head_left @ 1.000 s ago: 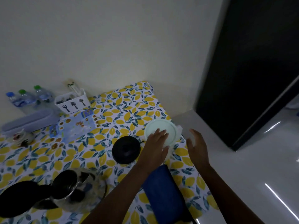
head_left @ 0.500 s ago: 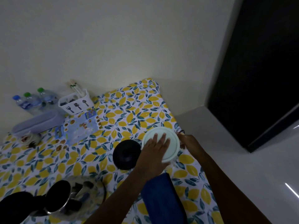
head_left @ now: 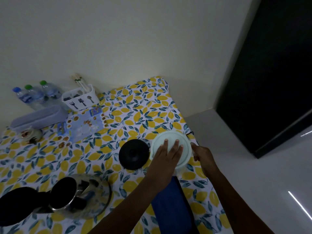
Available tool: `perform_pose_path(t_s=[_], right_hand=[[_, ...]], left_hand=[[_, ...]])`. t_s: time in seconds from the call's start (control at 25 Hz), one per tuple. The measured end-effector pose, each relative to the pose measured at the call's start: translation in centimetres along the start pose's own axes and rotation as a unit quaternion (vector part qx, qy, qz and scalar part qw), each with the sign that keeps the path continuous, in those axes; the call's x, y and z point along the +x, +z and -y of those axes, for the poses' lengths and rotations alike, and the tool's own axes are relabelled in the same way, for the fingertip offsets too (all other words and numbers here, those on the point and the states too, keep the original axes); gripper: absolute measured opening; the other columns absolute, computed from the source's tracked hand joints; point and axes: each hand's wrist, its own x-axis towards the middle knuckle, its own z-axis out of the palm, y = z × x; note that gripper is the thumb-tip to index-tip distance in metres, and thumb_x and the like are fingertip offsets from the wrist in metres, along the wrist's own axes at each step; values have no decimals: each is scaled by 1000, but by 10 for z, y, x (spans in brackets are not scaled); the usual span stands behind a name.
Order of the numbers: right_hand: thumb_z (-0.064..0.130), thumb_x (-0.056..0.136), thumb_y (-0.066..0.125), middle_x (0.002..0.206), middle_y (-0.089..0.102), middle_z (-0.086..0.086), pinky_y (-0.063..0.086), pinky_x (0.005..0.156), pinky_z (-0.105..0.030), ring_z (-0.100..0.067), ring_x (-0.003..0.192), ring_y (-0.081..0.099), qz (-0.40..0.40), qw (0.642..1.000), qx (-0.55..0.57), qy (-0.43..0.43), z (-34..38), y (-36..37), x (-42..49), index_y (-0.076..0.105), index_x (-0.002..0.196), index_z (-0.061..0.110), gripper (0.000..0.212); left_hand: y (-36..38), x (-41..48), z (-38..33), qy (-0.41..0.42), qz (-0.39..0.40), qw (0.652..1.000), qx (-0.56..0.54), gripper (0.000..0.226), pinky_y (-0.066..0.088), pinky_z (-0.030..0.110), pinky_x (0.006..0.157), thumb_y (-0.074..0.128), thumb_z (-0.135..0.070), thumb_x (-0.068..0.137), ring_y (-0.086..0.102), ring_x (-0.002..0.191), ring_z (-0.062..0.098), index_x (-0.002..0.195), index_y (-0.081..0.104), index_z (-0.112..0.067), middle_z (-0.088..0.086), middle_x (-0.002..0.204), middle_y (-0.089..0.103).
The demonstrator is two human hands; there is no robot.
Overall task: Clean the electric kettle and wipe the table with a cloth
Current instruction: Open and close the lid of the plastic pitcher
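**2 hands on a pale round lid at the table's right edge**

2 bare hands meet at a pale green round lid (head_left: 172, 149) near the right edge of the table (head_left: 138, 105), which wears a lemon-print cover; the left hand (head_left: 166, 157) lies flat on top of the lid, fingers (head_left: 165, 144) spread and not curled round anything; the right hand (head_left: 203, 156) sits just beside the lid's right rim, and whether it pinches the rim cannot be told. A black round base (head_left: 134, 154) rests just left of the lid; a folded blue cloth (head_left: 172, 205) lies on the table below the left forearm. The electric kettle (head_left: 70, 198), steel with its black lid open, stands at the near left, well apart from both hands. 3 water bottles (head_left: 36, 95), a white cutlery caddy (head_left: 81, 98) and a long plastic box (head_left: 38, 117) line the wall.
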Motion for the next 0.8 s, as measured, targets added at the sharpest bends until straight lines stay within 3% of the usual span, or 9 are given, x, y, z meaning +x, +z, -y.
perform_pose_path(t_s=[0.24,0.48,0.64,0.8], right_hand=[[42,85,65,38,41,-4,33,52,-31,-17,38,39,6,999,-27,-47,27,22,-36,43,42,14,56],[40,84,68,30,35,8,28,33,-15,-5,27,34,49,987,-99,-118,57,95,-80,34,34,24,63],[44,85,66,30,35,8,28,35,-15,-3,29,34,76,972,-135,-178,75,148,-114,34,34,23,64],[47,81,69,42,43,6,32,42,-19,-10,41,43,96,953,-164,-235,95,189,-142,46,42,18,54]], left_hand=[[-8,-53,10,-29,-69,996,-45,93,8,54,120,59,-20,89,-12,147,41,150,-11,-16,1,155,-26],[-13,-131,41,-128,-107,982,-85,109,6,51,121,61,-37,90,-23,144,35,136,-37,-24,-2,150,-36],[-15,-185,71,-159,-143,972,-94,109,6,51,121,60,-38,91,-21,145,37,133,-40,-23,0,151,-35],[-16,-220,96,-169,-168,961,-137,106,5,48,122,61,-35,91,-16,147,37,137,-33,-21,4,157,-26]])
